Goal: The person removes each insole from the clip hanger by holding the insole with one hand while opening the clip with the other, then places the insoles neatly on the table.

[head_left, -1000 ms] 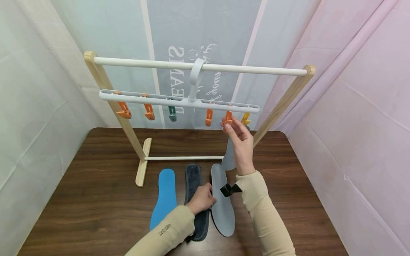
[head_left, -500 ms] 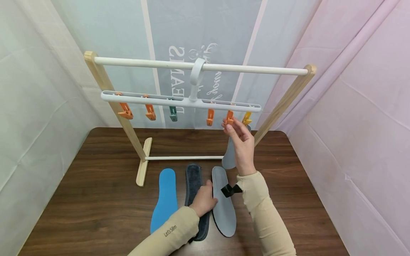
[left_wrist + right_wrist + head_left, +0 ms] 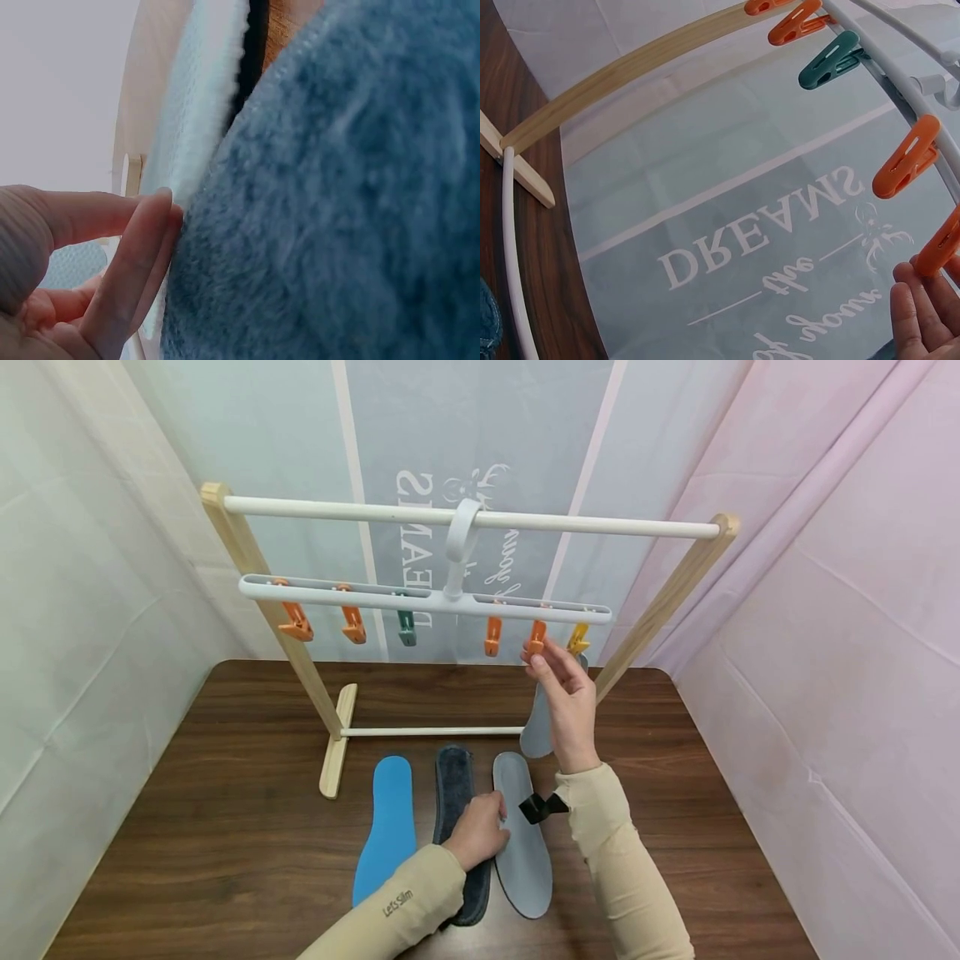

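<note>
My right hand [image 3: 567, 697] is raised to the hanger and pinches an orange clothes clip [image 3: 537, 637], thumb in front and fingers behind. Low over the table, my left hand [image 3: 480, 829] reaches across the dark fuzzy insole [image 3: 454, 785] and pinches the left edge of the grey insole [image 3: 525, 868]. In the left wrist view, its thumb and fingertips meet beside the pale textured surface of that insole [image 3: 199, 90]; the exact hold is partly hidden. Another grey insole [image 3: 536, 731] hangs from the yellow clip [image 3: 578, 637], partly behind my right hand.
The white clip hanger [image 3: 337, 592] hangs from the white rod [image 3: 337, 510] of a wooden stand [image 3: 300, 668]. Orange clips [image 3: 492, 637] and a green clip [image 3: 406, 625] dangle from it. A blue insole [image 3: 386, 827] lies at left on the wooden table [image 3: 225, 827].
The grey insole on the table has slid slightly toward me. My left hand moved a little right, its fingers spreading, then closing at the insole's edge. My right hand stays at the orange clip.
</note>
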The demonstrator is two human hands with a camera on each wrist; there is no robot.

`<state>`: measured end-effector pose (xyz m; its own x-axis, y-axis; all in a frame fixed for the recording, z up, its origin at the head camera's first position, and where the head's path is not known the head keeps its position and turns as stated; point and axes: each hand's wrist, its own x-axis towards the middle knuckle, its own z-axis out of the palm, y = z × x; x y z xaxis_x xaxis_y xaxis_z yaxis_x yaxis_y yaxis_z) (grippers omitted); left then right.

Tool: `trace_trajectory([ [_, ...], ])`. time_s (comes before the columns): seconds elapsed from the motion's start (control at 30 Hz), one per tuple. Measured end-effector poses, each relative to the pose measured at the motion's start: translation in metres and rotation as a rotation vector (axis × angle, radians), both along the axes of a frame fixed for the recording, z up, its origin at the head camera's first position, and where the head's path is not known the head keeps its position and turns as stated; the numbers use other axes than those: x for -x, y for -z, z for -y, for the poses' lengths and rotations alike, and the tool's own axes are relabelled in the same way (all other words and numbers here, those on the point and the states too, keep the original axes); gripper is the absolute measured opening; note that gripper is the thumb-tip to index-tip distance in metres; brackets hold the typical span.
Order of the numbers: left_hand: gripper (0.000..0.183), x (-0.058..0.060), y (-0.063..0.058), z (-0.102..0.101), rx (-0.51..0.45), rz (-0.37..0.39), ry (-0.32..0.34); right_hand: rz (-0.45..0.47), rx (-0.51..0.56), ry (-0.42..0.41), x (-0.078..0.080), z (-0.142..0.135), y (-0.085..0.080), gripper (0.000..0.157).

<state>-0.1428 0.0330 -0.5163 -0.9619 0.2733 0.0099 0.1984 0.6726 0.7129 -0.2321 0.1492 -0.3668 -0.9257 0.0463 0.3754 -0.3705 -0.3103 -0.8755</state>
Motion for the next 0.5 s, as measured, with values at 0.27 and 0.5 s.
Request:
trace_trajectory([
  [0.27, 0.011, 0.007, -0.003, 0.000, -0.018, -0.028, 0.012, -0.003, -0.011, -0.001, 0.001, -0.003, 0.002, 0.037],
  [0.5, 0.007, 0.017, -0.012, 0.001, -0.045, -0.066, -0.025, 0.024, -0.045, 0.029, 0.000, -0.006, 0.003, 0.038],
])
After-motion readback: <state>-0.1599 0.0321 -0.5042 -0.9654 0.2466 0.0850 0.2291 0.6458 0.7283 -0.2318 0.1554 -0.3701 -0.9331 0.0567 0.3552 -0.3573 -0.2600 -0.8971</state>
